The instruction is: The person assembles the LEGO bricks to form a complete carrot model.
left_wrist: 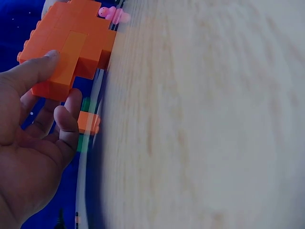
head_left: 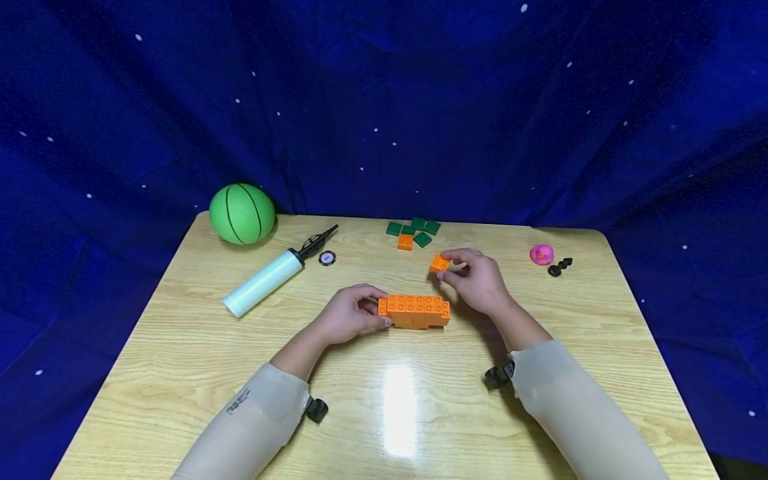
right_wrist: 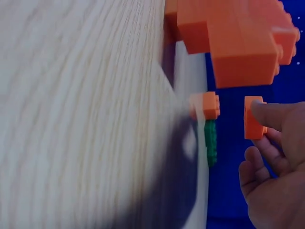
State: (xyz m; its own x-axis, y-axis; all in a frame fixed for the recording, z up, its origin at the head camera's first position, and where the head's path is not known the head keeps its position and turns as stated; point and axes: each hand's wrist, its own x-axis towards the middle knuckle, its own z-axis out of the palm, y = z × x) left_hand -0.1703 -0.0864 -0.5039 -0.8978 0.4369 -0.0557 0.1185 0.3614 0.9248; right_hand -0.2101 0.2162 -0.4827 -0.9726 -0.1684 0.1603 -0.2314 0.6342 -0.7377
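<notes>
My left hand [head_left: 351,313] grips the left end of an orange block assembly [head_left: 417,310], thumb in front and fingers behind. Studs line its top, and its underside is stepped in the left wrist view. To the right and a little farther back, my right hand [head_left: 477,279] pinches a small orange building block [head_left: 439,263] between thumb and fingers, apart from the assembly. Another orange block [head_left: 405,242] lies on the table beyond, beside several flat green pieces [head_left: 423,239].
At the back left sits a green ball [head_left: 243,214], with a hand pump [head_left: 264,283] and a poker chip [head_left: 327,258] nearby. A pink rubber duck [head_left: 542,254] and a small black object [head_left: 559,267] lie at the right. Behind the wooden table [head_left: 180,373] hangs a blue curtain [head_left: 384,120].
</notes>
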